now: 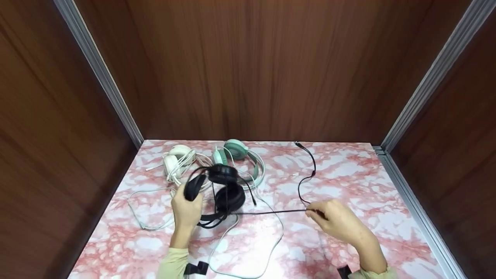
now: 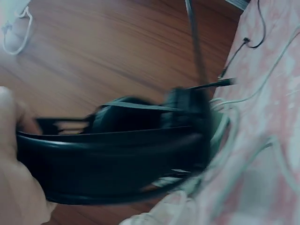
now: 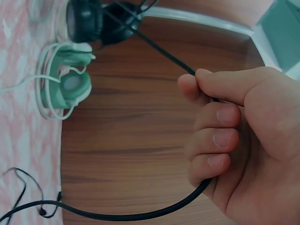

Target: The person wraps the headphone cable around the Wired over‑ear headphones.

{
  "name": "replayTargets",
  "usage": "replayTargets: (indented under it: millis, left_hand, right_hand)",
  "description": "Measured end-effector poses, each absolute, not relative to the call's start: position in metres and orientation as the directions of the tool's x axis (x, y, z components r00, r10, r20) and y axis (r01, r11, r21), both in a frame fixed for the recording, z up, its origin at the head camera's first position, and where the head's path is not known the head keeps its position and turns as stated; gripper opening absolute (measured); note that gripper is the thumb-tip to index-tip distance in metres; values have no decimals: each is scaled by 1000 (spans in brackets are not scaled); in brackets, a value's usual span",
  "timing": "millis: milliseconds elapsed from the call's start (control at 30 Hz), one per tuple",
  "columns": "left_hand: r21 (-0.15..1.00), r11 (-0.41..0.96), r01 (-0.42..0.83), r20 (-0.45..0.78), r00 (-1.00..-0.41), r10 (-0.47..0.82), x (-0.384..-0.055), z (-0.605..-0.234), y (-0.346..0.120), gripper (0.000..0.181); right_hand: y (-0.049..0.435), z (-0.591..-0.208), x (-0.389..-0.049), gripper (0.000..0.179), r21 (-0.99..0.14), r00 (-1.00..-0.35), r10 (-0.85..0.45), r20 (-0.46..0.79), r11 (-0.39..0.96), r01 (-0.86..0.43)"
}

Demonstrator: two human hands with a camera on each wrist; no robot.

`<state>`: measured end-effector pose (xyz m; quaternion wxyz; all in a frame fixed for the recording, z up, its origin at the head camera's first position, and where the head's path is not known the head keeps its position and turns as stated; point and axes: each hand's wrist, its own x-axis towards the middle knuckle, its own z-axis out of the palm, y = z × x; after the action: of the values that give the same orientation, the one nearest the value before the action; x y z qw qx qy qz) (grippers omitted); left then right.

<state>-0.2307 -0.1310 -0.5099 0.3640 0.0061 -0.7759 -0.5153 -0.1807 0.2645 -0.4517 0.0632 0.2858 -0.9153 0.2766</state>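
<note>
Black headphones with a thin microphone boom are held up above the table by my left hand, which grips them by the headband. The broad dark headband fills much of the left wrist view, slightly blurred. To the right, my right hand pinches the headphones' black cable between thumb and forefinger, the other fingers curled round it. Between the hands the cable runs nearly straight. Its far part, with a small inline piece and a plug, lies on the table toward the back edge.
Behind the black headphones lie green headphones and, left of them, white headphones with bundled cable. A loose white cable loops across the marbled tabletop toward its front. Wooden panels enclose the back and sides.
</note>
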Motion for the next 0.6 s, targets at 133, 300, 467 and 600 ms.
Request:
replayTargets:
  millis: [133, 300, 467, 600]
  left_hand:
    - [753, 510, 415, 541, -832, -121, -232, -497, -138, 29]
    - [744, 466, 479, 457, -873, 169, -234, -486, -144, 40]
    - [781, 321, 536, 393, -821, 415, -236, -477, -145, 41]
    - [840, 100, 534, 403, -735, 545, -239, -479, -145, 39]
  right_hand:
    - [261, -441, -188, 7, -399, -790, -496, 360, 684, -611]
    - [262, -435, -196, 6, -362, -746, -507, 432, 660, -658]
    - [261, -437, -203, 4, -352, -694, -479, 538, 620, -701]
    - [261, -441, -212, 10, -324, -619, -450, 644, 572, -753]
